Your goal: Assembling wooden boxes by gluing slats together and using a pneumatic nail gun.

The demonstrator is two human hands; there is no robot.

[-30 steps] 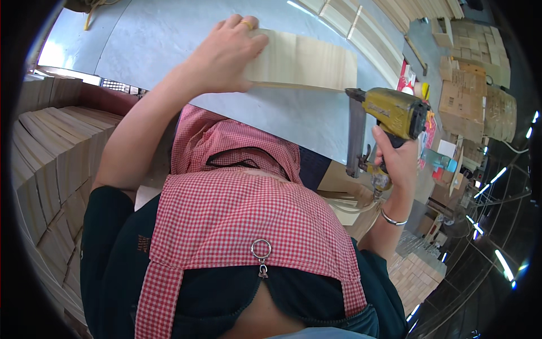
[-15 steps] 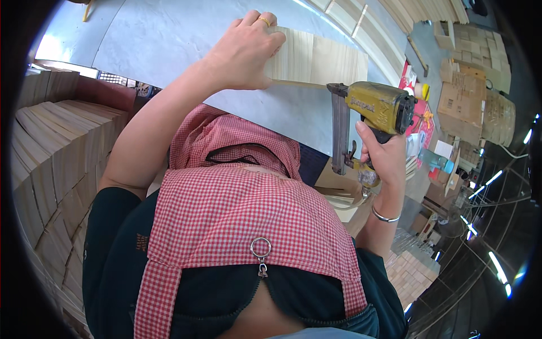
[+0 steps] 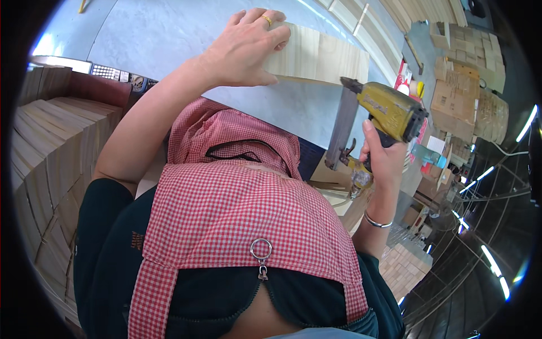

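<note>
A pale wooden board [image 3: 326,55] lies on the grey-white tabletop [image 3: 152,37] in front of me. My left hand [image 3: 248,50] is closed over its left end, thumb along the near edge and fingers across the top; it wears a yellow ring. A yellow and dark grey nail gun [image 3: 389,110] is in my right hand [image 3: 385,161], whose fingers wrap round the handle. The gun's nose sits by the board's near edge, close to its right end. Whether it touches the wood I cannot tell. The magazine slants down toward me.
Stacked wooden pieces [image 3: 53,135] stand at my left. Long pale strips [image 3: 367,39] lie beyond the board. Cardboard boxes [image 3: 460,101], a yellow tape roll [image 3: 418,88] and a bluish bottle [image 3: 429,156] are at the right. An open carton [image 3: 333,189] sits below the table edge.
The nail gun has tilted, its nose shifting slightly right and its lower end swinging left toward me. My left hand stays on the board, whose near edge shows a little more.
</note>
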